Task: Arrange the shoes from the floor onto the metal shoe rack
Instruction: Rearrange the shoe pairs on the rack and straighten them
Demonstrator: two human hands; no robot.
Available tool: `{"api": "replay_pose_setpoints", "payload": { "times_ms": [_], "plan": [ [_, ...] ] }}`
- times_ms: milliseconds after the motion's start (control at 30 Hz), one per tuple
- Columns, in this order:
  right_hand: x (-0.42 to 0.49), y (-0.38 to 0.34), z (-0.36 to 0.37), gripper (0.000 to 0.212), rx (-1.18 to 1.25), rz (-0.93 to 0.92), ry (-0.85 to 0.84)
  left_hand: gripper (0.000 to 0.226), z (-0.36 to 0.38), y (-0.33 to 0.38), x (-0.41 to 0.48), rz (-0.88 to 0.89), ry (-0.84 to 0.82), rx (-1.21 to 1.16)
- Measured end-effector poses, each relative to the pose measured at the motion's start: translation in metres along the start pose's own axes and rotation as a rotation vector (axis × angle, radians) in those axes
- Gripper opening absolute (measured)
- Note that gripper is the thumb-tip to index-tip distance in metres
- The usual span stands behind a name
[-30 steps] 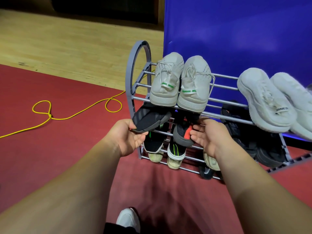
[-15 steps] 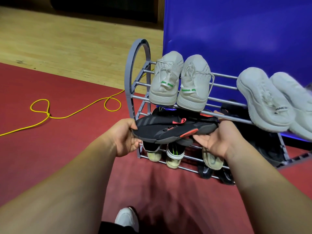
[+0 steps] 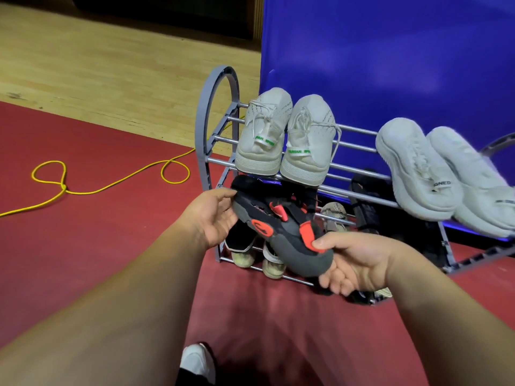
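A dark grey sneaker with red patches [image 3: 281, 229] is held in front of the metal shoe rack [image 3: 214, 129], tilted with one end toward me. My left hand [image 3: 214, 218] grips its far end and my right hand [image 3: 354, 263] grips its near end from below. Two pairs of white sneakers [image 3: 284, 137] [image 3: 434, 174] rest on the top tier. A black shoe [image 3: 365, 201] sits on the middle tier. Black shoes with pale soles [image 3: 250, 252] stand on the bottom tier, partly hidden by the held sneaker.
A yellow cable [image 3: 111, 182] loops across the red floor mat left of the rack. A blue wall panel [image 3: 390, 59] stands right behind the rack. Wooden flooring lies at the upper left. My white shoe tip [image 3: 198, 360] shows at the bottom.
The dark grey sneaker came out from under the top tier toward me. It has turned from sideways to tilted, with my right hand lower and nearer.
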State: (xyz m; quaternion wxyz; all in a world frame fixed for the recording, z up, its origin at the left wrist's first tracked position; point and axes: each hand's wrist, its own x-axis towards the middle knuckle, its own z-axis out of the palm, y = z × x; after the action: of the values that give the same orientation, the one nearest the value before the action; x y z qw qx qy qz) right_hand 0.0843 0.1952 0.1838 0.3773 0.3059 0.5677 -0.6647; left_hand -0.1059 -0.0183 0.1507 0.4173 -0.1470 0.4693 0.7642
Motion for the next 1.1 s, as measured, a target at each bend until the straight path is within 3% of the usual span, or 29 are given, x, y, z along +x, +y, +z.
{"api": "replay_pose_setpoints", "payload": {
  "times_ms": [100,267,400,700,900,1100],
  "plan": [
    [0.012,-0.007,0.018,0.034,-0.001,-0.084,-0.04,0.013,0.006,-0.001,0.002,0.066,-0.025,-0.021],
    [0.041,-0.02,0.057,0.03,0.149,-0.206,0.03,0.036,0.005,0.0,0.002,0.139,-0.04,0.079],
    [0.066,-0.03,0.082,0.026,0.354,-0.234,0.108,0.012,0.0,-0.002,-0.003,0.089,0.026,0.299],
    [0.107,-0.041,0.1,0.035,0.479,-0.263,0.214,0.01,-0.018,-0.01,-0.003,-0.034,0.105,0.589],
    [0.118,-0.033,0.104,0.046,0.551,-0.246,0.218,0.016,-0.025,-0.012,-0.003,-0.099,0.122,0.648],
    [0.109,-0.026,0.104,0.043,0.68,-0.246,0.171,0.009,-0.026,-0.016,0.004,0.056,0.202,0.578]
  ]
}}
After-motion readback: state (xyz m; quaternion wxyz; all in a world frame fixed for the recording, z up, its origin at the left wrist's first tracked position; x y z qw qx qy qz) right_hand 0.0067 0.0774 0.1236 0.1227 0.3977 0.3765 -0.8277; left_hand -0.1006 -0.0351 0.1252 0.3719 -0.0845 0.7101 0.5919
